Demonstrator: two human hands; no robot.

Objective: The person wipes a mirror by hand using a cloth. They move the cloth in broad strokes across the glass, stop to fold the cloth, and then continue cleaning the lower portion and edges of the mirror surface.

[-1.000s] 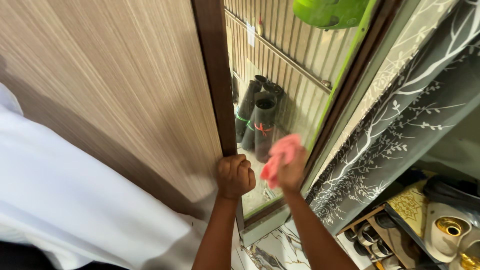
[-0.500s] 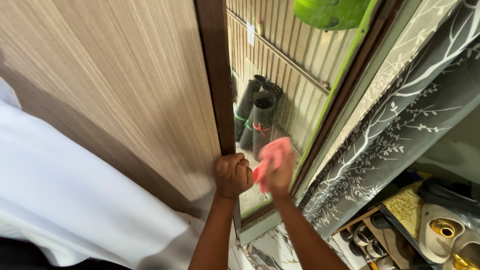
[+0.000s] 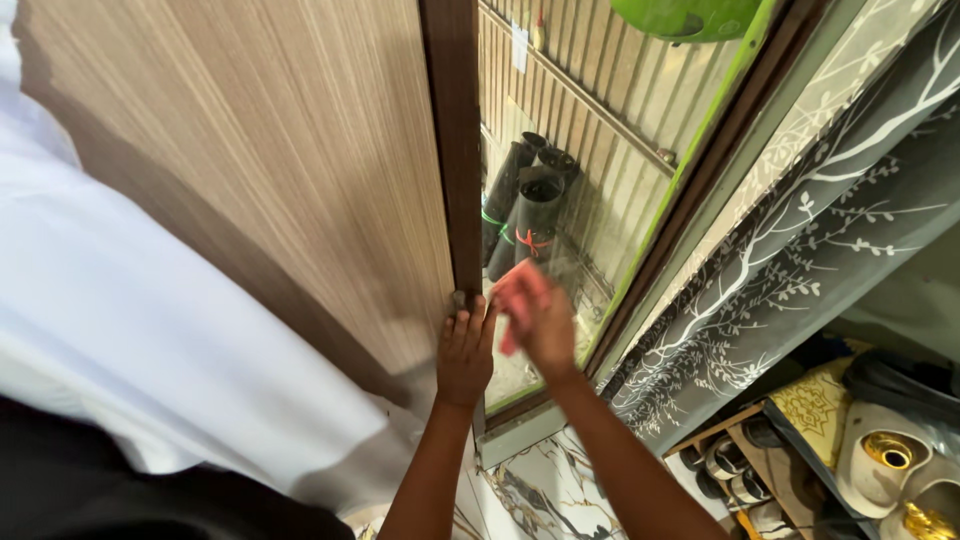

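Note:
My right hand (image 3: 548, 335) is shut on a pink cloth (image 3: 514, 288) and presses it against the lower part of a tall mirror (image 3: 580, 170). The mirror is set in a dark brown frame (image 3: 453, 150) on a wood-grain door (image 3: 270, 150). My left hand (image 3: 465, 350) lies against the frame's edge just left of the cloth, with its fingers stretched out flat and nothing in them. In the mirror I see reflected black rolls (image 3: 532, 215) and a slatted wall.
A grey panel with a white tree pattern (image 3: 800, 250) stands right of the mirror. Below it, a low shelf (image 3: 760, 455) holds shoes and gold-patterned items. Marble floor (image 3: 545, 490) lies under my arms. White fabric (image 3: 120, 330) fills the left. A green object (image 3: 690, 15) shows at the top.
My right hand has swept the pink cloth leftward and slightly up across the mirror. My left hand's fist on the frame edge has opened into flat fingers.

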